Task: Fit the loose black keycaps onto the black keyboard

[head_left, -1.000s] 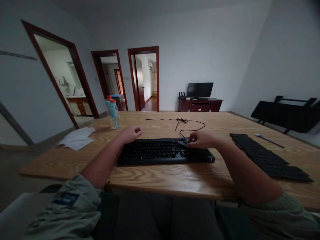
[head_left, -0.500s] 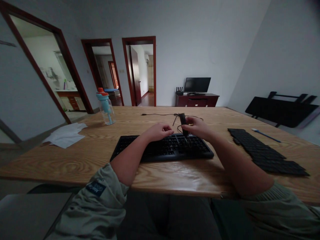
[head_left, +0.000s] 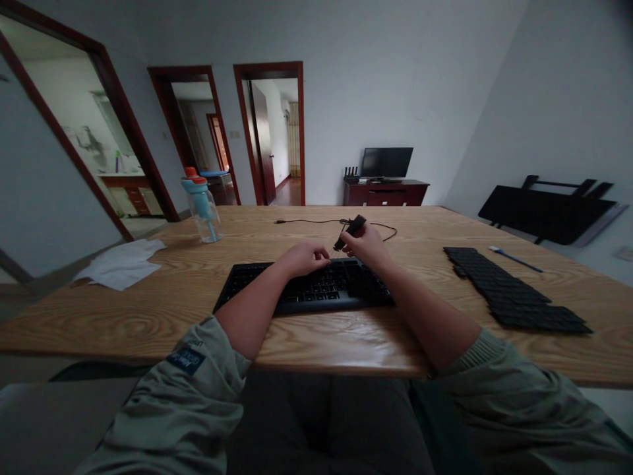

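Keyboard (head_left: 316, 290): lying toward near edge of surface (head_left: 148, 323), with black tool (head_left: 353, 227) grasped in right hand (head_left: 364, 245) at its far side and left hand (head_left: 305, 257) curled over it, hold undeterminable; best steadied flat while working the tool.

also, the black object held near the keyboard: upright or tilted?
Tilted: the black object slants, its upper end right of its lower end in the head view.
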Tool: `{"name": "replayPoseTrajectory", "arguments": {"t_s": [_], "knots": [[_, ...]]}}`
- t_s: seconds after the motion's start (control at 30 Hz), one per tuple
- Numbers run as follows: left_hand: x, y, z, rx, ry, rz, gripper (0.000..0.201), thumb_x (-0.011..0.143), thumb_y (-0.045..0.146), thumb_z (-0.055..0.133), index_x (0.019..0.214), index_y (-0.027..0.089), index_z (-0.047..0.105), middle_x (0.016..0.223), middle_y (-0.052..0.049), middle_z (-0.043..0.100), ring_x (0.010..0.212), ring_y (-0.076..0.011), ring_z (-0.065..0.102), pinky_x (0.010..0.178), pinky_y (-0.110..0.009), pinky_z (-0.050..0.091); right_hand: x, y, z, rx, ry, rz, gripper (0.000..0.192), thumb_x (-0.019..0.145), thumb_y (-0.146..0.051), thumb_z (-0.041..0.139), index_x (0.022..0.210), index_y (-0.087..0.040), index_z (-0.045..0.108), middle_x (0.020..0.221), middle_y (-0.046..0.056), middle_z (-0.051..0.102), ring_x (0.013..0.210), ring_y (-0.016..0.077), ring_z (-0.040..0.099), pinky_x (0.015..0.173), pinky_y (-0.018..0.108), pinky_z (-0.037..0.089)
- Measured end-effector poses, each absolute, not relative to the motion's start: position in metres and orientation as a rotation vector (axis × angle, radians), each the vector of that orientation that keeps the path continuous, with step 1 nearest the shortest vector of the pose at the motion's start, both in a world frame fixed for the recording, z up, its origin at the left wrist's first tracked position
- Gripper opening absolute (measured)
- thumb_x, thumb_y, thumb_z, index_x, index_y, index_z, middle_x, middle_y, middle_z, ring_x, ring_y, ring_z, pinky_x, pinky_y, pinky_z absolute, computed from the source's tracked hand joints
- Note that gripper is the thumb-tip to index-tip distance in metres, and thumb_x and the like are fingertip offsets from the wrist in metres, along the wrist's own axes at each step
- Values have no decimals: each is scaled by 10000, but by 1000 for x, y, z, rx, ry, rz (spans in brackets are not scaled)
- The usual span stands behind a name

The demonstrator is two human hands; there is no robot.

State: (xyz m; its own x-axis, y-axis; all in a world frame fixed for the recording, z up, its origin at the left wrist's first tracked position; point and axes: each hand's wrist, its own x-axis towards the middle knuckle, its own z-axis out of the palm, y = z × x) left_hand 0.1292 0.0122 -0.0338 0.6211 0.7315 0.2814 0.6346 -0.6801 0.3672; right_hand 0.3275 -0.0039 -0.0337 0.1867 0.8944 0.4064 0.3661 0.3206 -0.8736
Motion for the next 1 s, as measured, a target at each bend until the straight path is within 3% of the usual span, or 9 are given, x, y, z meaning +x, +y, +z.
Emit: {"name": "replayPoseTrajectory", "arguments": {"t_s": [0.27, 0.5, 0.73, 1.0], "knots": [[134, 9, -33, 2735, 1156, 507, 252, 895, 365, 599, 977, 193, 765, 962, -56, 765, 874, -201, 666, 767, -294, 475, 328, -1, -40, -1309, -1467, 405, 275, 734, -331, 628, 939, -207, 494, 845, 26, 638, 675, 167, 619, 585, 284, 511], [133, 10, -33, 2674, 1344, 666, 255, 852, 392, 627, 923, 170, 732, 919, -75, 747, 805, -205, 651, 689, -294, 469, 327, -9, -34, -1259, -1525, 493, 138, 761, -341, 489, 719, -210, 481, 674, 9, 557, 665, 172, 541, 597, 291, 461], [131, 11, -34, 2723, 1237, 489, 285, 889, 340, 565, 1007, 199, 782, 1006, -69, 758, 907, -208, 661, 786, -288, 481, 321, -10, -35, -969, -1264, 928, 113, 688, -299, 546, 719, -209, 484, 687, 15, 575, 694, 185, 633, 662, 304, 541], [131, 14, -35, 2777, 1174, 459, 311, 889, 370, 567, 1038, 215, 793, 982, -68, 749, 885, -211, 655, 802, -289, 476, 316, -6, -36, -870, -1055, 1132, 123, 652, -258, 564, 706, -215, 462, 656, -8, 552, 656, 167, 630, 673, 303, 558]]}}
